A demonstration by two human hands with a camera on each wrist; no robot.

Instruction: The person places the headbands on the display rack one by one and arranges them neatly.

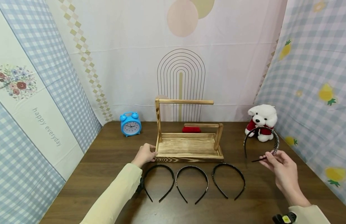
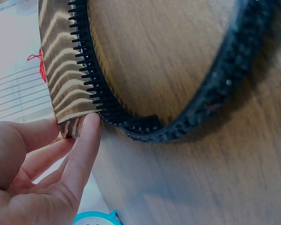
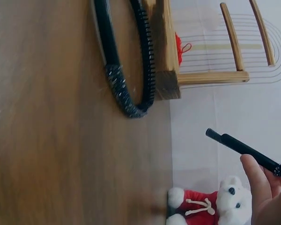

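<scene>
My right hand pinches one end of a black, glittery headband, held up off the table at the right, in front of the toy bear. In the right wrist view only one end of that band shows beside the fingers. My left hand grips the left front corner of a wooden stand, thumb and fingers on either side of it in the left wrist view. The stand has a tray base and two horizontal bars, the left one taller. Three headbands lie in a row before it: left, middle, right.
A blue alarm clock stands at the back left. The white toy bear in red sits at the back right. Something red lies behind the stand. Patterned cloth hangs around the brown table.
</scene>
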